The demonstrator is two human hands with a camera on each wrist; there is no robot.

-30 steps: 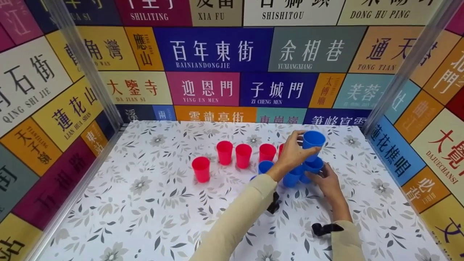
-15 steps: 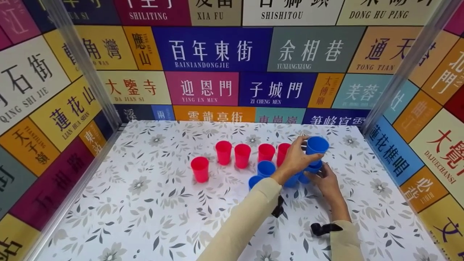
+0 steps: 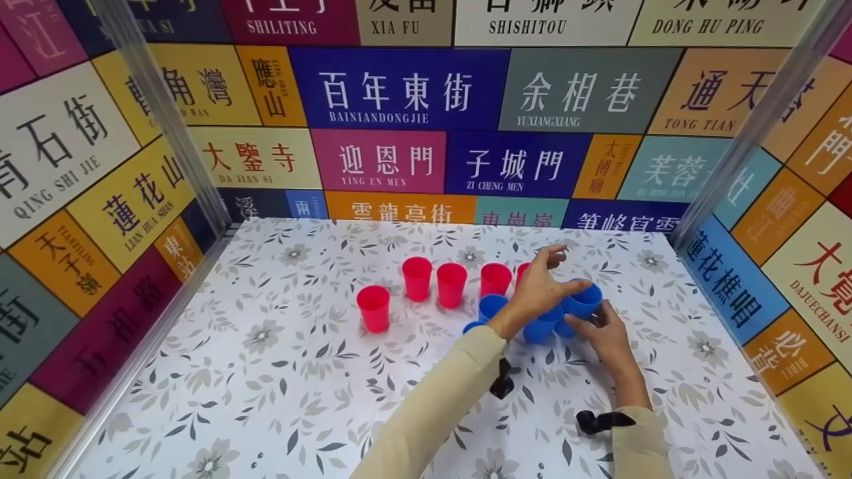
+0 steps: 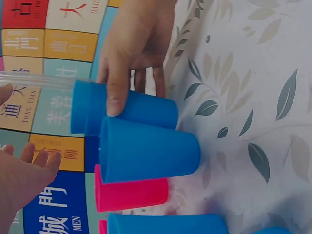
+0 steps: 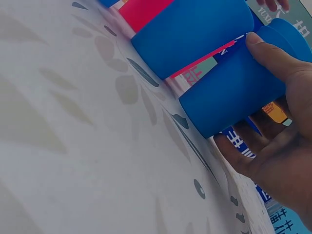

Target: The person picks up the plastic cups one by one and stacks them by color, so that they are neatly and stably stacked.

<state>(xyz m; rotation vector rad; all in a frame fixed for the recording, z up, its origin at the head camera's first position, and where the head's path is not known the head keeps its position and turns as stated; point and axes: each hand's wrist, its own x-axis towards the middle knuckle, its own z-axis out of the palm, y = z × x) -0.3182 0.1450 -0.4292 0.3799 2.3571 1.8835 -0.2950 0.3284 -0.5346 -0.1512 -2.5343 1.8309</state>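
Observation:
Two nested blue cups (image 3: 583, 301) stand at the right end of the blue cups; in the left wrist view the stack (image 4: 146, 109) shows a double rim. My right hand (image 3: 614, 339) grips this stack from the right, thumb along its side, as the right wrist view shows with the hand (image 5: 287, 141) round the stack (image 5: 239, 87). My left hand (image 3: 540, 287) hovers just left of and above the rim, fingers apart and holding nothing; in the left wrist view this hand (image 4: 27, 180) is clear of the cups. Another blue cup (image 4: 151, 151) stands beside the stack.
Several red cups stand in a row behind, among them one (image 3: 417, 279) at centre and one (image 3: 374, 309) farther left and nearer. More blue cups (image 3: 493, 307) stand left of my hands, partly hidden by my left arm. Patterned walls surround the table (image 3: 279, 386).
The blue cup that my left hand held above has gone down into the cup at my right hand, and my left hand has let go. My right hand keeps its place.

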